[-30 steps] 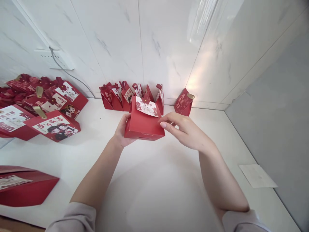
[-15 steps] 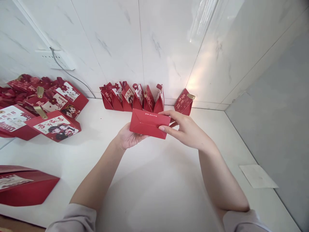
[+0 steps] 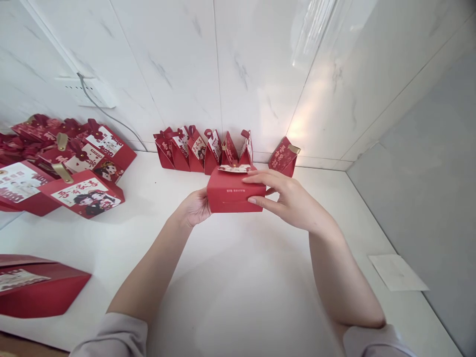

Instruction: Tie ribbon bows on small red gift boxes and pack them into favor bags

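A red gift box (image 3: 235, 196) is held above the white table, its bottom turned partly toward me and a patterned white panel showing along its far edge. My left hand (image 3: 196, 207) is closed on the box's left end, most of its fingers hidden behind it. On the right end, my right hand (image 3: 281, 198) grips with the thumb on the near face and the index finger along the top. Just behind the held box, a row of small red gift boxes (image 3: 182, 151) with ribbon loops stands along the wall.
A single red box (image 3: 284, 157) with a gold strap stands right of the row. Many finished-looking boxes (image 3: 87, 193) are heaped at the left, and a larger red box (image 3: 44, 287) lies nearer. White paper (image 3: 397, 272) lies at the right edge. A cable (image 3: 107, 114) hangs from a wall socket.
The held box has been turned in both hands: its flat bottom with the folded seam faced me before, and now a side and the patterned panel show. Its position has shifted slightly right.
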The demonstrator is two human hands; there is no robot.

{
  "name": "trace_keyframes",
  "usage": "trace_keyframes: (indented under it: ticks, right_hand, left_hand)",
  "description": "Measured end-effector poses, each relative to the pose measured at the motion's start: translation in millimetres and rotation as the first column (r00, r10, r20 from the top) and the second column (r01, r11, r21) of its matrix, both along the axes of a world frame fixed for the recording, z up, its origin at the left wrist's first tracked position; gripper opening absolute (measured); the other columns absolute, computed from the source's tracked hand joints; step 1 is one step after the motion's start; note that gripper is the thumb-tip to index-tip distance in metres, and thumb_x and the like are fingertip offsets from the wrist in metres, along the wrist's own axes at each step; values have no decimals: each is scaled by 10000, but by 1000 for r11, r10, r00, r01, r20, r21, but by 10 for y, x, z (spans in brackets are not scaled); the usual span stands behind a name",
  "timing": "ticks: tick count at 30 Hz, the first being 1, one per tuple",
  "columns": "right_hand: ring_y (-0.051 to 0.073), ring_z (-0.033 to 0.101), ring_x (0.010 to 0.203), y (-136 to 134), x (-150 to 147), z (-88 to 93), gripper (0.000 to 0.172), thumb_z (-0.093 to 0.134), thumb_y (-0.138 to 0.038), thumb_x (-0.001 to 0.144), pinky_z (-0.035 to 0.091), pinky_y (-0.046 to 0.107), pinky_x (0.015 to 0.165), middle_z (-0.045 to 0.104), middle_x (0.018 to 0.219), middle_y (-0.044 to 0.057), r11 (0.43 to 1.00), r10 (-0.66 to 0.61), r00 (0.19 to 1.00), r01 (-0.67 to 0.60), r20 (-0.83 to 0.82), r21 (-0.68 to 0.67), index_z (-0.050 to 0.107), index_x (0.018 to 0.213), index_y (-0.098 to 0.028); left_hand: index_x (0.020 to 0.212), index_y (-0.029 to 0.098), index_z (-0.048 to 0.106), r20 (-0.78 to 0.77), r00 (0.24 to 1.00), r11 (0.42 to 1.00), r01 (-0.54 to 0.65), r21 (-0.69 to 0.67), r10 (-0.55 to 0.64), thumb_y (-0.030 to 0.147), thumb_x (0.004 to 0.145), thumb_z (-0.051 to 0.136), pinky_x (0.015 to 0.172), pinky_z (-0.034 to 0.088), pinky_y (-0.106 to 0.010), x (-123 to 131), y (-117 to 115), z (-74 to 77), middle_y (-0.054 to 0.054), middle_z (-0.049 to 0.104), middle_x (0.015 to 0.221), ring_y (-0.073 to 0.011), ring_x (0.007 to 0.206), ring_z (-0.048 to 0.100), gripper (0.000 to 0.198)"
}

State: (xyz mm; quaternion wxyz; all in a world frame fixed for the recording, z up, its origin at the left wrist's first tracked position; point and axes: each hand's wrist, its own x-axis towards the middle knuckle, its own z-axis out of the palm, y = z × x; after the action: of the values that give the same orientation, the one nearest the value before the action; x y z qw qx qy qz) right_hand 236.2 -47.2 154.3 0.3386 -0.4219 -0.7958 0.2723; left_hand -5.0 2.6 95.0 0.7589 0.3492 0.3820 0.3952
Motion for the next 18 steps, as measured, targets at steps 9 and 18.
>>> trace_keyframes:
  ticks: [9,18]
  right_hand:
    - [179,646,882,49,-10,-46,160,597,-381,903,532,305,727,684,1030,37,994,-107,988,110,-107,22,622,912,-224]
    - [156,603,696,186,-34,-186,462,627,-501,856,477,312,614,630,1159,79,900,-432,889,436,-154,-8,478,1208,-242]
  left_hand:
    - [1184,201,668,-55,997,996,-52,73,56,263,813,697,680,577,-234,-88,34,17,-73,696,1191,-164,852,696,377]
    - [1191,263,672,-191,981,973,4,231,42,382,810,726,711,547,-251,-27,-41,117,-61,698,1200,-202,915,693,403]
